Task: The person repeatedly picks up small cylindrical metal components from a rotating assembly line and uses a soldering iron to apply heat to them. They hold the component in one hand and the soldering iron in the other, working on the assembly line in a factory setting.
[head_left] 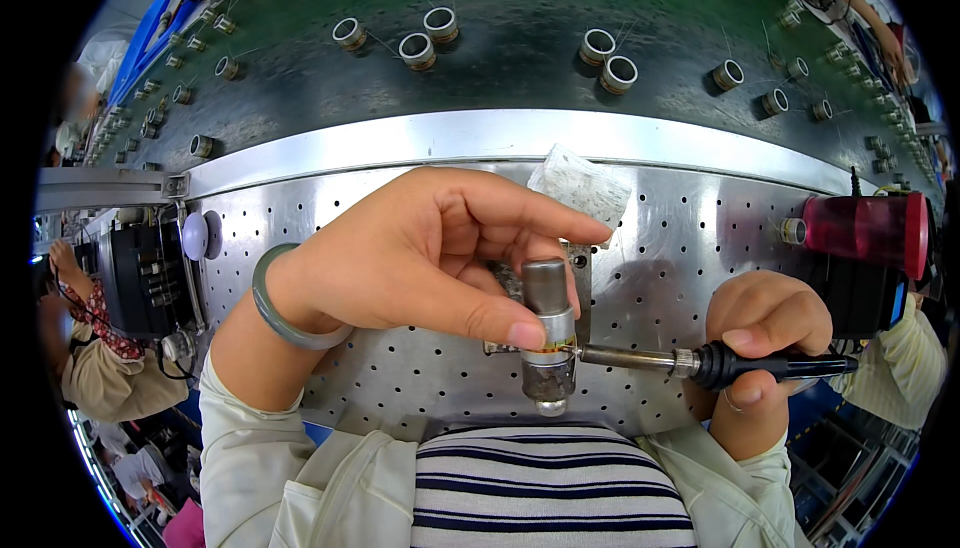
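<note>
My left hand (410,248) is closed around a metal cylinder (546,293), thumb on its near side, index finger stretched out above it. A silvery ring with a brownish-gold band surrounds the cylinder's middle; the lower end is dark with a rounded bright tip. In my right hand (768,320) is a soldering iron (640,359), gripped by its black handle and pointing left. Its tip meets the ring's band, or lies very close to it. Behind the cylinder, partly hidden by my left hand, is a small metal fixture (584,298).
A stained white cloth or paper (580,188) lies on the perforated metal worktop (370,388). Beyond a metal rail (480,133), a green belt (520,58) carries several wired rings. A red container (865,233) stands right, a purple knob (200,236) left. Other people are at both sides.
</note>
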{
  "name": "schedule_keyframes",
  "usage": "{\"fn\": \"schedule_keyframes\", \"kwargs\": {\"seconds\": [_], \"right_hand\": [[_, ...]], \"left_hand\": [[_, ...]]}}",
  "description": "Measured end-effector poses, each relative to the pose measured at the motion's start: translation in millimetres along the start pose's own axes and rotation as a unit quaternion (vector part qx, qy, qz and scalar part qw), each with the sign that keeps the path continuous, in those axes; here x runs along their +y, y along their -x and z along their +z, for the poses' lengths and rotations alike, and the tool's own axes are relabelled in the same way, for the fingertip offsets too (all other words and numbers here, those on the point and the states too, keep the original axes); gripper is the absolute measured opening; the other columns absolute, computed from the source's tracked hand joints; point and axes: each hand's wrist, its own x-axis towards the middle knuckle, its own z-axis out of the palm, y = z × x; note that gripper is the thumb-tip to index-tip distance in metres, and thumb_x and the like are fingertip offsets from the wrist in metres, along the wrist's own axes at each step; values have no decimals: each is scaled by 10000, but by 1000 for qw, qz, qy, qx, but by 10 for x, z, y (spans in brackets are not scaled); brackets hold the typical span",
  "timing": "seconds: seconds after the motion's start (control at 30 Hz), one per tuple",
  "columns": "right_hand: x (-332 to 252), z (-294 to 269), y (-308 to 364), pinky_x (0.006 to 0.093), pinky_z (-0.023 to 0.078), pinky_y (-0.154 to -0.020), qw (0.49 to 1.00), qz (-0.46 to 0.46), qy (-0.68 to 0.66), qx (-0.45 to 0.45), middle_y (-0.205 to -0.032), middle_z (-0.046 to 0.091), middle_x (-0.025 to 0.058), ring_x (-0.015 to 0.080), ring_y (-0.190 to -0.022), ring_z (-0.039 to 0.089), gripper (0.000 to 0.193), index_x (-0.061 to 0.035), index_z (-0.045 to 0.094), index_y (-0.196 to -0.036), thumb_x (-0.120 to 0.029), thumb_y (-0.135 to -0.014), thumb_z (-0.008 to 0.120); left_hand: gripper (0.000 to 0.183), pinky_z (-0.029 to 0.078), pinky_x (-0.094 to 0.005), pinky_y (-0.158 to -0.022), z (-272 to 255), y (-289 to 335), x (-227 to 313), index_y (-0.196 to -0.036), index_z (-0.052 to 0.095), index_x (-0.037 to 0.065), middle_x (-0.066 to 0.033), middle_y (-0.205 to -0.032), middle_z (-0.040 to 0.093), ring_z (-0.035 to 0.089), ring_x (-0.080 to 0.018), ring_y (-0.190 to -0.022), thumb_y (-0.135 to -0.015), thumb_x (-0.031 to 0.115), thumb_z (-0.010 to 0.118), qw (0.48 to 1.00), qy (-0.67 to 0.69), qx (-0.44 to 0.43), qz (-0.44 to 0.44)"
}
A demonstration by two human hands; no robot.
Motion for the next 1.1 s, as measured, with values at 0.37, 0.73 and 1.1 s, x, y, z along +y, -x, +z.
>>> {"fn": "schedule_keyframes", "kwargs": {"seconds": [0.37,0.73,1.1], "right_hand": [[27,1,12,267,412,-425,1000,-8,-1,4,-646,594,126,187,-465,551,301,66,597,-897,-22,-670,774],[36,23,16,259,418,-441,1000,0,15,14,-651,602,129,190,-468,552,287,55,601,-885,-25,-667,772],[62,0,1,266,402,-427,1000,-11,9,-13,-663,600,130,185,-458,540,295,63,598,-923,-4,-680,753]], "left_hand": [[619,552,-167,-612,-12,4,-18,-1226,472,-109,-205,-961,627,639,-195,-903,-661,-97,724,1000,4,-2,-4],[622,562,-180,-637,-11,17,-11,-1222,473,-112,-199,-955,627,639,-204,-907,-653,-104,724,1000,-2,5,-11],[654,535,-172,-641,78,52,6,-1238,461,-112,-171,-939,626,626,-185,-916,-637,-102,719,998,-6,48,-30]]}}
